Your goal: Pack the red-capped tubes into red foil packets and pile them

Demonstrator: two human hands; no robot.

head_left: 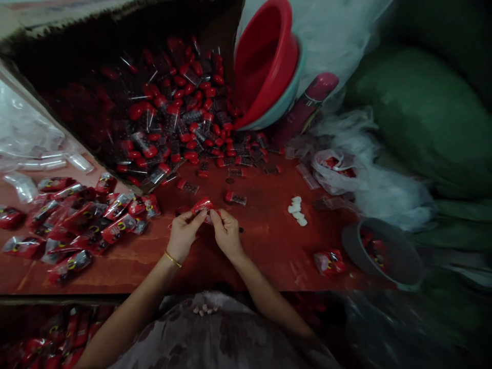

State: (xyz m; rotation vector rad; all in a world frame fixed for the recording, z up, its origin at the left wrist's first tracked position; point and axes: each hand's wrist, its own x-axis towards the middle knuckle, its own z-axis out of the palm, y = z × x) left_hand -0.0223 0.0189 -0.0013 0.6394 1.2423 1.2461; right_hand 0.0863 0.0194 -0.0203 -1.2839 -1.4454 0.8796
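Observation:
Just above the red tabletop, my left hand (183,233) and my right hand (227,233) meet, thumbs and fingers pinched on a small red packet (203,206). A thin band circles my left wrist. The packet's lower part is hidden behind my fingers. Beyond my hands lie small clear tubes with red caps, one close by (236,198) and another (187,186) further left. To the left is a pile of filled red packets (88,220) in shiny wrapping.
A tipped cardboard box (69,120) spills many red-capped tubes (184,102) onto the table (265,246). Right of it lean a red basin (265,56) and a pink bottle (307,102). White pieces (297,211), a packet (329,263) and a grey tub (353,246) are at right.

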